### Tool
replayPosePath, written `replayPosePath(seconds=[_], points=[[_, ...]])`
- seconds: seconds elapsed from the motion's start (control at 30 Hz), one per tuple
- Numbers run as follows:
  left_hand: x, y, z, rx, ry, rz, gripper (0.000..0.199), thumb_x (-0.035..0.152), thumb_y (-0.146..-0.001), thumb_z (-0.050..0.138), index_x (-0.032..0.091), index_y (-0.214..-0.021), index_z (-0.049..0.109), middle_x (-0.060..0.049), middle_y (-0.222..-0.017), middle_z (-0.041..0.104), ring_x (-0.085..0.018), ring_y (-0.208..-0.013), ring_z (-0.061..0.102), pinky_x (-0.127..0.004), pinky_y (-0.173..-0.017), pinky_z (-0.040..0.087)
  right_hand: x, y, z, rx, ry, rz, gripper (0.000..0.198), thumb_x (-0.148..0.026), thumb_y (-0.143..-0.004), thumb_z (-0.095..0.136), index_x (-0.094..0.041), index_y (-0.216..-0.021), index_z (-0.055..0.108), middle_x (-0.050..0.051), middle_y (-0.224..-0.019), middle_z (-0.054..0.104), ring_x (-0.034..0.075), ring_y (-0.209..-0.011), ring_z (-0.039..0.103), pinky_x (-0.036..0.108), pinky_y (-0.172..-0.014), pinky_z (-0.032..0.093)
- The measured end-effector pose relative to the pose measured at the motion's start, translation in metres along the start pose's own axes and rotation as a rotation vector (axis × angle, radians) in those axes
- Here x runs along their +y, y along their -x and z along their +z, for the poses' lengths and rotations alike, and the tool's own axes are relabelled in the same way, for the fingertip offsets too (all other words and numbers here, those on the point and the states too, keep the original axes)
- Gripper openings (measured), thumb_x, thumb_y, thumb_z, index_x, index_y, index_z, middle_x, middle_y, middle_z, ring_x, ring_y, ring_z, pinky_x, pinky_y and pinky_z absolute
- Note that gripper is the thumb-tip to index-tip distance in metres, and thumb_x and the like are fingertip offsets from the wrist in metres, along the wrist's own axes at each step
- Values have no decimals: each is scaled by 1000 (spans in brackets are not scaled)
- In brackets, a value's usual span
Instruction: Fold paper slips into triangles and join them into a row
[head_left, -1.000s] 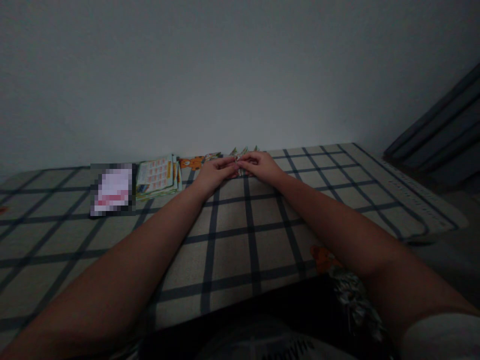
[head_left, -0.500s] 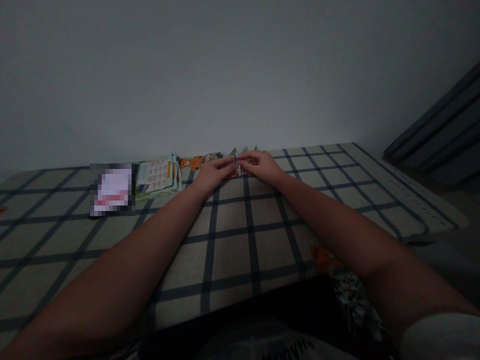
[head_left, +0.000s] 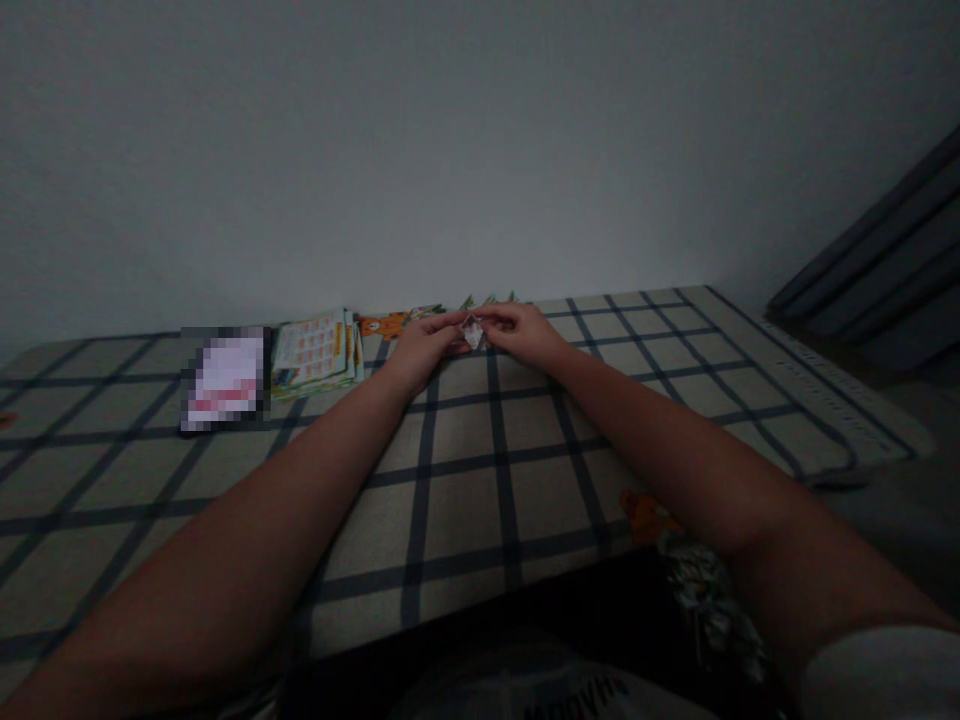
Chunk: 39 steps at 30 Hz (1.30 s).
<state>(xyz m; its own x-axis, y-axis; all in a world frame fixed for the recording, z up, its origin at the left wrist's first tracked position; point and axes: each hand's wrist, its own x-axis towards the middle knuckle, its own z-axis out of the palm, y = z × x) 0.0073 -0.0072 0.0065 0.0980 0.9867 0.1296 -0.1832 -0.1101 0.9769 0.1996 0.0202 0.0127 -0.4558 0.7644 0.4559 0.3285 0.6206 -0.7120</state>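
A small piece of folded paper [head_left: 472, 332], pale with printed marks and roughly diamond-shaped, is held between my two hands near the far edge of the table. My left hand [head_left: 426, 350] pinches it from the left side. From the right, the fingers of my right hand [head_left: 523, 332] close on its other side. Just behind my hands, several small green-and-white folded paper points [head_left: 489, 299] stick up. Part of the folded paper is hidden by my fingers.
A stack of printed sheets [head_left: 311, 352] lies left of my hands, with a blurred-out phone-like object [head_left: 225, 382] beyond it. The checked tablecloth [head_left: 465, 490] runs up to a grey wall [head_left: 480, 150]. Dark folded cloth [head_left: 885, 260] hangs at the right.
The folded paper has turned from a thin upright edge to a wider diamond face towards me. My fingers have shifted slightly around it; the arms stay almost in place.
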Motion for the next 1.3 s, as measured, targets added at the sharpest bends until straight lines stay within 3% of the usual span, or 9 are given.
replayPosePath(seconds=[0.17,0.3,0.5,0.7,0.83,1.0,1.13,1.3], points=[[5,3,1,-29,19,6,33,33,-65,83,16,-94,82,-10,-107,75,-20,-97,68,-30,-83,58,1,0,1,20,15,-6,34,-21,-89,60,-14,-118,76,9,-102,77,18,-92,68,34,-89,54],[4,2,0,-19,-20,22,49,41,-63,90,16,-103,80,-12,-113,75,-21,-98,70,-32,-88,57,4,0,2,10,-24,-1,33,-20,-88,60,-13,-117,76,10,-102,77,16,-83,67,33,-82,55],[-3,-3,-4,-25,-7,49,61,38,-58,94,16,-113,76,-12,-110,77,-21,-96,72,-39,-96,57,1,1,0,-4,-74,8,31,-21,-89,57,-16,-113,76,6,-94,76,15,-76,66,29,-73,54],[-5,-4,-7,-55,-89,92,65,35,-62,92,16,-121,72,-12,-109,76,-21,-98,72,-40,-98,56,0,1,3,-16,-121,56,28,-33,-91,65,-17,-112,72,4,-87,71,14,-69,64,27,-66,53],[-6,-4,-8,-49,-137,128,67,33,-63,89,17,-126,71,-9,-105,75,-21,-95,71,-39,-95,56,4,0,6,12,-194,102,38,-26,-86,72,-19,-122,63,0,-81,66,13,-70,64,26,-66,54],[-6,-4,-9,-92,-119,115,69,32,-68,87,18,-132,68,-7,-102,76,-18,-90,71,-37,-96,55,3,-1,8,-15,-285,191,25,-22,-86,72,-17,-109,63,0,-77,66,14,-72,67,25,-64,55],[-5,-4,-7,-25,-129,128,62,36,-67,88,18,-124,72,-7,-104,76,-18,-90,71,-36,-94,56,-1,-2,8,5,-344,229,17,-20,-86,71,-18,-100,61,-2,-75,65,12,-67,65,23,-61,56],[-3,-1,-4,-70,-179,102,40,45,-69,86,17,-97,80,-7,-98,77,-19,-86,69,-36,-92,55,-3,-1,9,-16,-351,201,16,-16,-84,71,-19,-93,58,-2,-76,64,10,-67,64,21,-60,54]])
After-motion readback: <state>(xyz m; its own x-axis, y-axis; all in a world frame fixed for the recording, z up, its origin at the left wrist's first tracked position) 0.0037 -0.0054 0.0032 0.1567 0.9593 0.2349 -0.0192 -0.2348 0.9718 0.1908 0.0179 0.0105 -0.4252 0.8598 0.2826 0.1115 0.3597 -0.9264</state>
